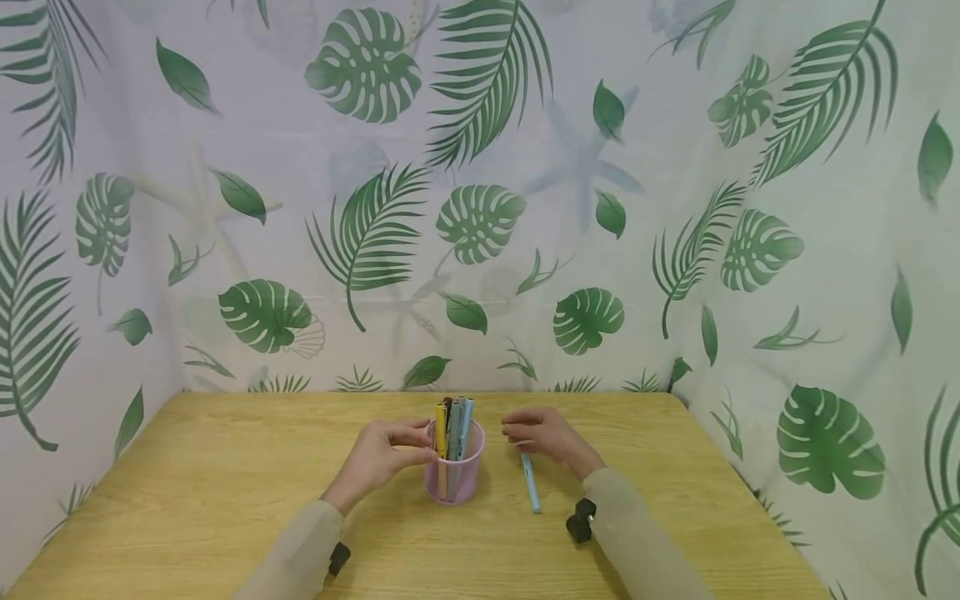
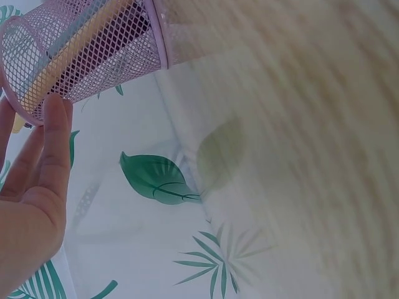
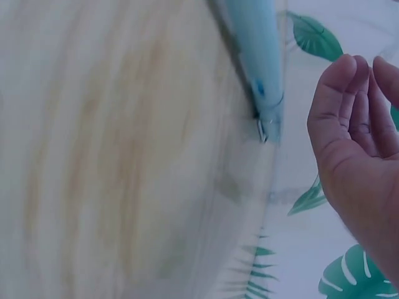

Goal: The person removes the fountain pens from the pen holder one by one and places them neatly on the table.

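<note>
A pink mesh pen holder [image 1: 467, 483] stands upright on the wooden table, with several pens [image 1: 455, 429] in it, among them yellow, dark, grey and light blue ones. My left hand [image 1: 378, 458] holds the holder at its left side near the rim, thumb in front. In the left wrist view, its fingertips touch the mesh holder [image 2: 163, 37] by the open end. To the right, a light blue pen [image 1: 531, 487] lies on the table. My right hand [image 1: 551, 437] hovers by the pen's far end, fingers loosely bent and holding nothing. In the right wrist view, the hand [image 3: 358, 137] is apart from the light blue pen [image 3: 252, 50].
The wooden table [image 1: 187, 500] reaches back to a leaf-patterned cloth [image 1: 495, 333], which also hangs along both sides. A small black device [image 1: 580, 521] sits at the right wrist, and another [image 1: 339, 558] at the left.
</note>
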`<state>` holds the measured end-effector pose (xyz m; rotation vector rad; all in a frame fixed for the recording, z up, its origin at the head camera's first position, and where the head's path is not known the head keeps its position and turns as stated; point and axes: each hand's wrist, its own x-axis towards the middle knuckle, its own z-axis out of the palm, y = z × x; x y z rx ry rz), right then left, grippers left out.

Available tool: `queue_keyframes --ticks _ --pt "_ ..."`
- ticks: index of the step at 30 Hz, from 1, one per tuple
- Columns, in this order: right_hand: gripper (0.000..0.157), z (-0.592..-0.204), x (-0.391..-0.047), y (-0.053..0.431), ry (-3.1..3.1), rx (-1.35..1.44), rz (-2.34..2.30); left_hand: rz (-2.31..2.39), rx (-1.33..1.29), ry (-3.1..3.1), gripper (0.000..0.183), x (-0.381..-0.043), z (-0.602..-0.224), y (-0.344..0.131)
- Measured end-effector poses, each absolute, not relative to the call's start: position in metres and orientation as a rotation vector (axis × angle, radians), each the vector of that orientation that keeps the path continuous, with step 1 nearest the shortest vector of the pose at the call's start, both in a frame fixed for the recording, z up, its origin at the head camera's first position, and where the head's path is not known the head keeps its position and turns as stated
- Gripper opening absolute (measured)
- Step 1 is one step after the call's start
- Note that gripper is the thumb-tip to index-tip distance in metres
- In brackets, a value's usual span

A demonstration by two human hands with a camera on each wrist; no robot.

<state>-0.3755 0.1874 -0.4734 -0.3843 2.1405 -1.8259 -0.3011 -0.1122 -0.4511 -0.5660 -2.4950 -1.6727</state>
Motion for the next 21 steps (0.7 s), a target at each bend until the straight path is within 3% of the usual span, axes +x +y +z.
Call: queue_keyframes --ticks 21 --pt "0.035 -0.457 -0.364 0.156 2.097 -0.437 -1.922 -1.711 -0.581 -2.494 0.024 -0.303 -0.451 -0.113"
